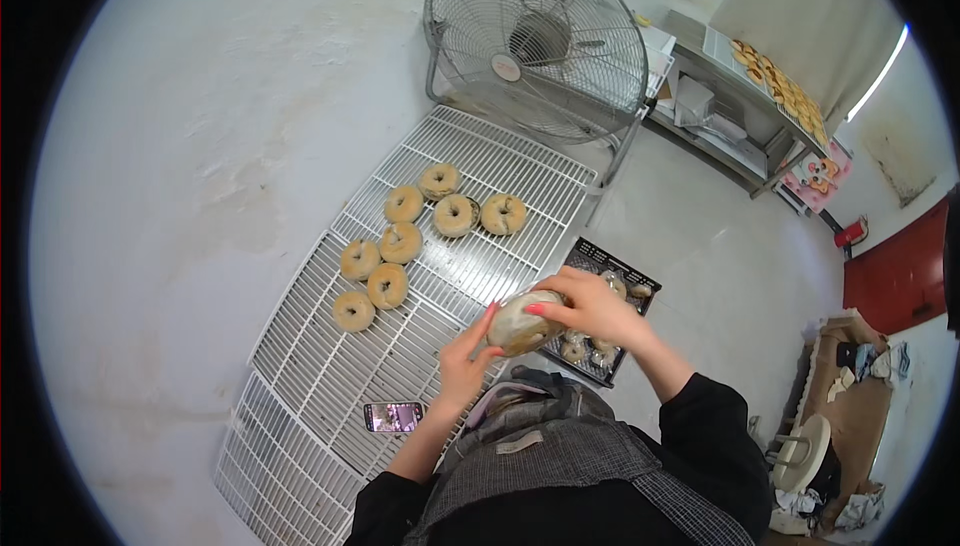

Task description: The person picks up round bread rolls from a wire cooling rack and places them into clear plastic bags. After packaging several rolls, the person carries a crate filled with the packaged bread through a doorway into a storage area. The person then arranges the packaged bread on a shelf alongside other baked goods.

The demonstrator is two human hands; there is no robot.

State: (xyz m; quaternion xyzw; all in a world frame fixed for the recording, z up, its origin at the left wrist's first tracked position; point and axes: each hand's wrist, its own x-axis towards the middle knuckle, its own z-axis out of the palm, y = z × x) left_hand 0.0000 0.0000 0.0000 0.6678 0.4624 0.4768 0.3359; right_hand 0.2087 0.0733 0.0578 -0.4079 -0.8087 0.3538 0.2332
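Note:
Between my two hands is a bagel in a clear plastic bag (520, 325), held in front of my apron. My left hand (463, 361) grips its left side with thumb and fingers. My right hand (598, 308) closes over its upper right edge, thumb across the front. Several unwrapped bagels (456, 216) lie on the white wire rack (530, 161) ahead and to the left. Just beyond my right hand, a black plastic crate (640, 276) on the floor holds several bagged bagels (574, 349), partly covered by my hand and forearm.
A phone (394, 417) rests on the rack by my left forearm. A large floor fan (537, 41) stands past the rack's far end. At the far right, a metal table (710, 146) bears a tray of baked goods (780, 84). A brown sofa (860, 416) with cloths sits to the right.

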